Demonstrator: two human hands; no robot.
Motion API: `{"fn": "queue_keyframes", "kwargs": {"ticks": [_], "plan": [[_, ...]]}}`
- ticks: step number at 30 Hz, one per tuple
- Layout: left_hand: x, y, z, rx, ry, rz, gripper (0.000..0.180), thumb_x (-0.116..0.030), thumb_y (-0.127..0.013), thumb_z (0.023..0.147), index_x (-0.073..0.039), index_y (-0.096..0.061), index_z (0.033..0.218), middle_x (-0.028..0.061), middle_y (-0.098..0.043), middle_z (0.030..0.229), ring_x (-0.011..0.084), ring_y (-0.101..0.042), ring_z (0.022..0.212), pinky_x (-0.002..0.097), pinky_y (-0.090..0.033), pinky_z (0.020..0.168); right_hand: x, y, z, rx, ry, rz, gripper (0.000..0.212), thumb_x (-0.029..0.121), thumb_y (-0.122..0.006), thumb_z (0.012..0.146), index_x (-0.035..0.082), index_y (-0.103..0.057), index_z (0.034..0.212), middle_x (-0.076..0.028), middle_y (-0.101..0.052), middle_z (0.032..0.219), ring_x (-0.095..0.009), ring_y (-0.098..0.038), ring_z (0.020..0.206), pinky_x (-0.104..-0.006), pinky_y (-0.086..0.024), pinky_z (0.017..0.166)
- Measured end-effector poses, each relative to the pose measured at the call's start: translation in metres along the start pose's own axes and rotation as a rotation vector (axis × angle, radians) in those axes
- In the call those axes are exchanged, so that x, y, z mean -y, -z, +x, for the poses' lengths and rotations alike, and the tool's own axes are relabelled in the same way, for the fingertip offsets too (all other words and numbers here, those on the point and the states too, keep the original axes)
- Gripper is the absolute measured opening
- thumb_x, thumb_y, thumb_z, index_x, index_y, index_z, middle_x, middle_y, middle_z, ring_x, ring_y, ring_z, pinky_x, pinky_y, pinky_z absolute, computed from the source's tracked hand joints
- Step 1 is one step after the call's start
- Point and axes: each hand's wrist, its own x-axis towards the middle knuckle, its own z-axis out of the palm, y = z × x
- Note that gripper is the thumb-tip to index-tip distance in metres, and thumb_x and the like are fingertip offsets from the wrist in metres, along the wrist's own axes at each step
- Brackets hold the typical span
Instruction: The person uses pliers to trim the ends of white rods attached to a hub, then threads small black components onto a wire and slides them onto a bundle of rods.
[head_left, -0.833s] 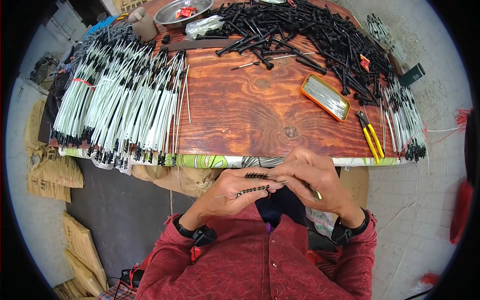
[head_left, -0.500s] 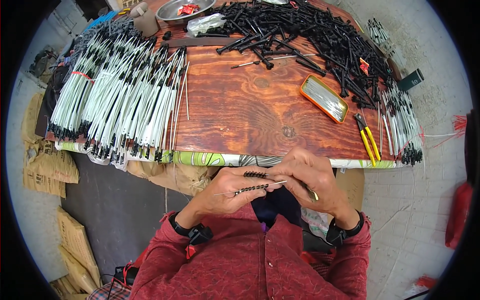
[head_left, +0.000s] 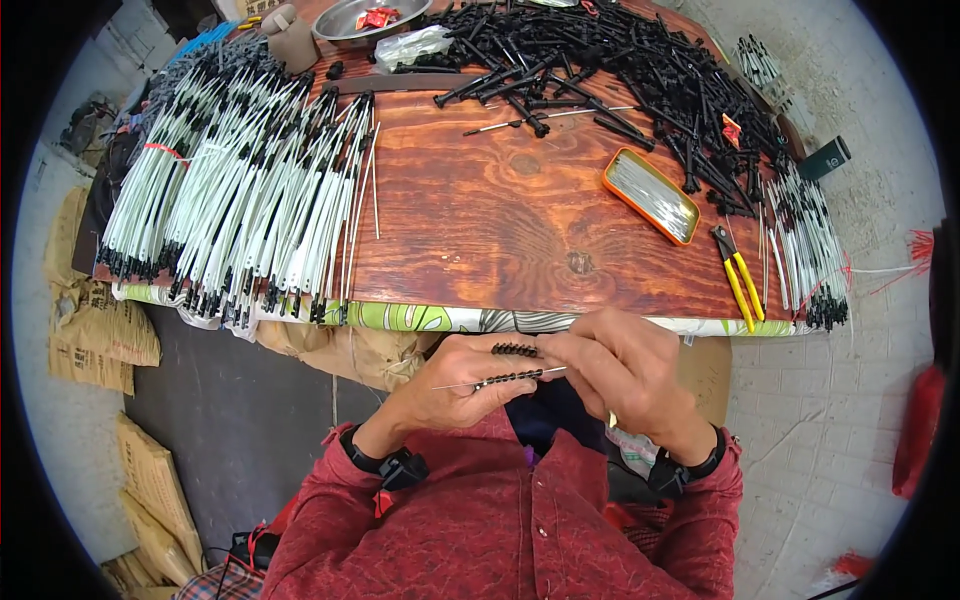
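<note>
Just below the table's near edge, my left hand (head_left: 440, 382) is closed around a thin metal rod (head_left: 510, 378) that carries a row of small black pieces. A second dark, ridged row of black pieces (head_left: 514, 350) runs alongside it, held by the same fingers. My right hand (head_left: 635, 375) is closed in a pinch at the right end of the upper row. What its fingertips grip is too small to make out. From beneath that hand sticks the tip of a small pale yellow object (head_left: 612, 420), mostly hidden by the palm.
Bundled white strips with black ends (head_left: 240, 200) cover the table's left, with a smaller bundle (head_left: 810, 250) at the right. Black plastic parts (head_left: 620, 60) are heaped at the back. An orange-rimmed tin (head_left: 652, 197) of thin metal pins lies near yellow-handled pliers (head_left: 740, 280).
My right hand has turned and shifted slightly toward me, its fingers now beside the upper row's end. The pale yellow tip sits lower and further left. My left hand has barely moved.
</note>
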Motion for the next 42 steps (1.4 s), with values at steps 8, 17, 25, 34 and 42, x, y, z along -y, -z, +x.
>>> {"fn": "queue_keyframes", "kwargs": {"ticks": [8, 17, 25, 34, 42], "plan": [[-0.001, 0.002, 0.002, -0.032, 0.0, -0.055, 0.022, -0.002, -0.067, 0.082, 0.001, -0.073, 0.103, 0.019, -0.071, 0.105, 0.0306, -0.07, 0.092, 0.0365, -0.056, 0.08, 0.001, -0.015, -0.006, -0.088, -0.123, 0.184, 0.028, -0.001, -0.073, 0.072, 0.002, -0.071, 0.1, -0.008, -0.061, 0.077, -0.02, -0.061, 0.061, -0.0298, -0.047, 0.051], [0.003, 0.003, 0.001, -0.028, -0.05, -0.004, 0.02, -0.004, -0.067, 0.083, 0.003, -0.072, 0.102, 0.0206, -0.07, 0.105, 0.0318, -0.071, 0.09, 0.0368, -0.056, 0.078, 0.002, -0.014, -0.003, -0.083, -0.032, 0.065, 0.031, -0.005, -0.071, 0.072, 0.003, -0.071, 0.102, -0.008, -0.06, 0.076, -0.02, -0.059, 0.059, -0.0294, -0.045, 0.05], [0.004, 0.001, 0.002, -0.016, -0.031, 0.005, 0.022, -0.007, -0.069, 0.086, 0.002, -0.072, 0.105, 0.021, -0.069, 0.109, 0.0331, -0.07, 0.093, 0.0372, -0.055, 0.081, 0.001, -0.009, 0.001, -0.078, -0.002, 0.042, 0.028, -0.005, -0.071, 0.073, 0.003, -0.071, 0.101, -0.008, -0.06, 0.075, -0.019, -0.059, 0.059, -0.03, -0.046, 0.05], [0.008, 0.0, 0.003, 0.003, -0.068, 0.024, 0.022, -0.007, -0.069, 0.086, 0.002, -0.072, 0.106, 0.0209, -0.069, 0.11, 0.0333, -0.07, 0.092, 0.0374, -0.055, 0.08, -0.004, -0.01, -0.001, -0.08, -0.035, 0.117, 0.028, -0.005, -0.072, 0.072, 0.002, -0.07, 0.099, -0.008, -0.06, 0.077, -0.021, -0.061, 0.061, -0.0314, -0.046, 0.05], [0.005, -0.005, 0.004, -0.048, -0.037, 0.042, 0.02, -0.005, -0.068, 0.083, 0.002, -0.072, 0.102, 0.0196, -0.07, 0.105, 0.0318, -0.07, 0.089, 0.0374, -0.055, 0.078, 0.0, -0.012, -0.005, -0.127, -0.009, -0.014, 0.031, -0.004, -0.074, 0.069, 0.001, -0.07, 0.099, -0.009, -0.06, 0.077, -0.021, -0.061, 0.061, -0.0317, -0.047, 0.051]]}}
